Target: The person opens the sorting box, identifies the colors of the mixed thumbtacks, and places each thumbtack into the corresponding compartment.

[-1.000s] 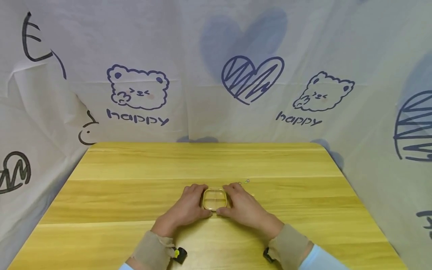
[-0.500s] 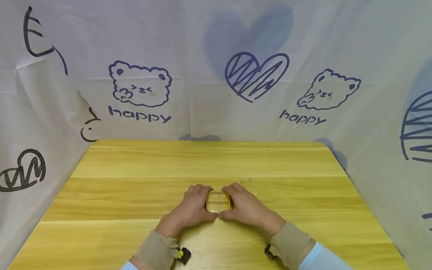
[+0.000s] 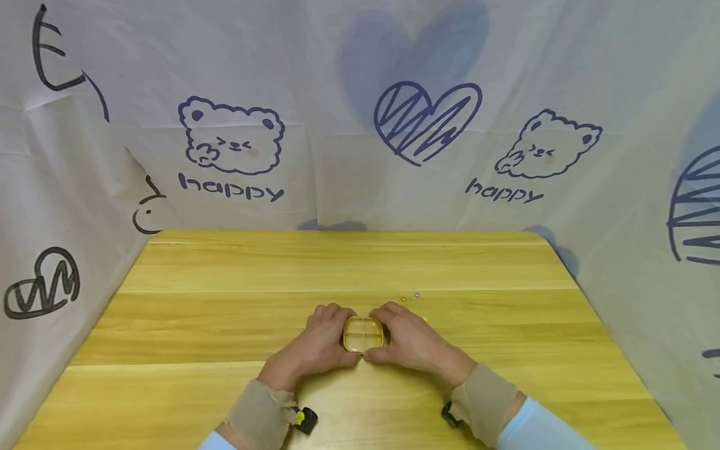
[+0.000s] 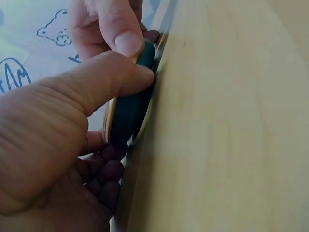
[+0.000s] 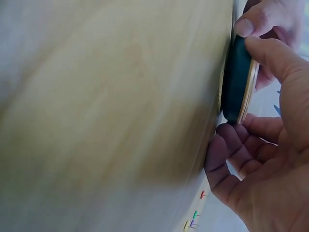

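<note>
A small rounded case [image 3: 354,342] with a see-through lid and yellow rim sits on the table, its inside split into compartments. In both wrist views its side [image 4: 128,116] is dark green. From the left, my left hand [image 3: 323,340] holds it with thumb along the near side and fingers towards the far side. My right hand [image 3: 410,342] grips the opposite end likewise, and the thumbs nearly meet at the near edge. Several small pins with coloured heads, such as a red pin [image 5: 202,195] and a green pin [image 5: 195,214], lie beyond my right hand.
The wooden table [image 3: 225,269] runs back to a white cloth [image 3: 337,175] printed with bears and hearts. This cloth also hangs at the left and right sides.
From the first frame to the second, the case came slightly nearer and both hands closed in around it. Since then hands and case look still; the head view has shifted a little.
</note>
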A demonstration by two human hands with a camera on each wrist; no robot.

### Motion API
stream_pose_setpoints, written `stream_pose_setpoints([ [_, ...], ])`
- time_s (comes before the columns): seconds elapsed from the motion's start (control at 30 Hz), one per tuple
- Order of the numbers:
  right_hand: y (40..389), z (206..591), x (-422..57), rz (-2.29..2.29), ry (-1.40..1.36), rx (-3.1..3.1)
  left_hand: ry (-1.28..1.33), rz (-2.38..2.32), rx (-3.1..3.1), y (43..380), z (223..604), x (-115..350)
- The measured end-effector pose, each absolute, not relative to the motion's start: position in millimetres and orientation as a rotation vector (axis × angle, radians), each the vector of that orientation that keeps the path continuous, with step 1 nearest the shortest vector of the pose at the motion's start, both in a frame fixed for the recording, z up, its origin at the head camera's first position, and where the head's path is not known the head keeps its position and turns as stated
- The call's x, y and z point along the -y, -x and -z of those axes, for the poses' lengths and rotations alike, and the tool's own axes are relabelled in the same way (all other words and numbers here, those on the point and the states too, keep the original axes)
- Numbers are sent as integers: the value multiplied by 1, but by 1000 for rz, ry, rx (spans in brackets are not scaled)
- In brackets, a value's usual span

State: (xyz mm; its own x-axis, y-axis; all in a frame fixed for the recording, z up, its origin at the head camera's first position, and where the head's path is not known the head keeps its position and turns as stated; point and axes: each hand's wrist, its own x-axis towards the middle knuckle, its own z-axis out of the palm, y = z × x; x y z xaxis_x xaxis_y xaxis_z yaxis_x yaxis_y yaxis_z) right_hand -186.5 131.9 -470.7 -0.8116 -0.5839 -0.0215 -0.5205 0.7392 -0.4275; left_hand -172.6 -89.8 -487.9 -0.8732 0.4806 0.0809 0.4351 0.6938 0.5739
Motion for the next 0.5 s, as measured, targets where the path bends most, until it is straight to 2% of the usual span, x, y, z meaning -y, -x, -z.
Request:
stream_pose_setpoints([
  [0.5,186,466,-128,572,907,-2798,-786,-899,-2757,176,484,95],
])
